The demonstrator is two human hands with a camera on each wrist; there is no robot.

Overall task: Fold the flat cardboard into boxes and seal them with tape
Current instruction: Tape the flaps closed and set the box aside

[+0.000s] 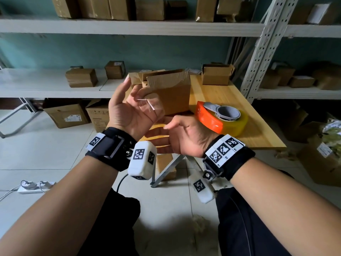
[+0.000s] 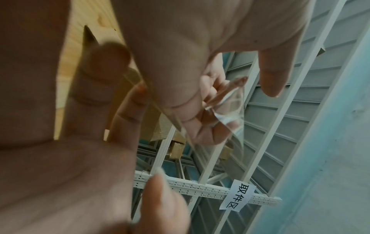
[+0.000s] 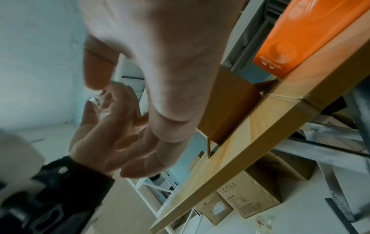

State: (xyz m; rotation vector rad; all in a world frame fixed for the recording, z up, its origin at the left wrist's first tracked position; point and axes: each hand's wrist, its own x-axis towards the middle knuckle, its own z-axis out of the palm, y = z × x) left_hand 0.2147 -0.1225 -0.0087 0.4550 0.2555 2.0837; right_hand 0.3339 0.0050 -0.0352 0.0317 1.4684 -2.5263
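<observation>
A folded brown cardboard box point(image 1: 171, 93) stands on the wooden table point(image 1: 230, 100), with clear tape across its top. In front of it I hold up my left hand point(image 1: 140, 93), palm toward me. Its curled fingers hold a crumpled piece of clear tape point(image 1: 152, 107) point(image 2: 226, 110). My right hand point(image 1: 166, 137) sits just below with its fingers relaxed and nothing gripped. Its thumb tip is close to the tape point(image 3: 98, 101); I cannot tell if it touches. An orange tape dispenser point(image 1: 210, 119) point(image 3: 300, 39) with a clear roll lies on the table to the right.
An open cardboard box point(image 1: 215, 74) and several smaller ones sit at the table's far end. Metal shelving point(image 1: 258, 52) with more boxes runs behind and to the right. Boxes point(image 1: 66, 115) stand on the floor at left, and a power strip point(image 1: 35, 187) lies near my left arm.
</observation>
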